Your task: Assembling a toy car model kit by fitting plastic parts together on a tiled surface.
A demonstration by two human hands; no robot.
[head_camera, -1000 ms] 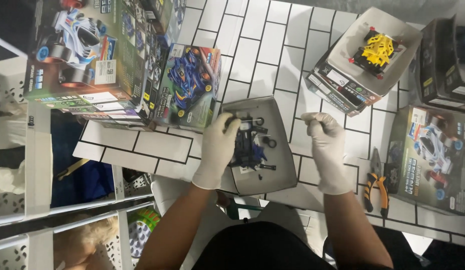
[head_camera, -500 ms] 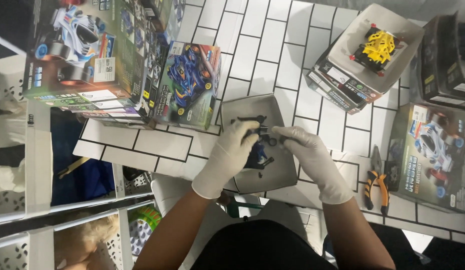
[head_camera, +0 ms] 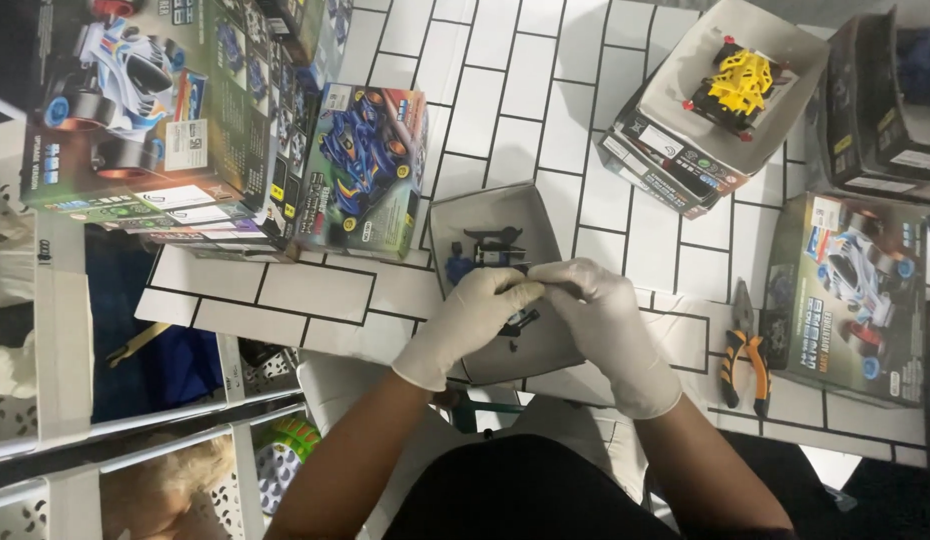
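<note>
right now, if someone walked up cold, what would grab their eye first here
Two white-gloved hands, the left hand and right hand, meet fingertip to fingertip over a grey tray of dark blue and black model car parts at the centre of the white-tiled table. Next comes the yellow model car chassis in a box lid at upper right. Bright toy racing car boxes stack up at upper left, and orange-handled pliers lie to the right.

White-tiled tabletop (head_camera: 605, 130) with dark grout fills the frame's centre and right.
At left, a white perforated shelving frame (head_camera: 65, 350) stands over blue fabric (head_camera: 155, 350); even, bright lighting throughout.
</note>
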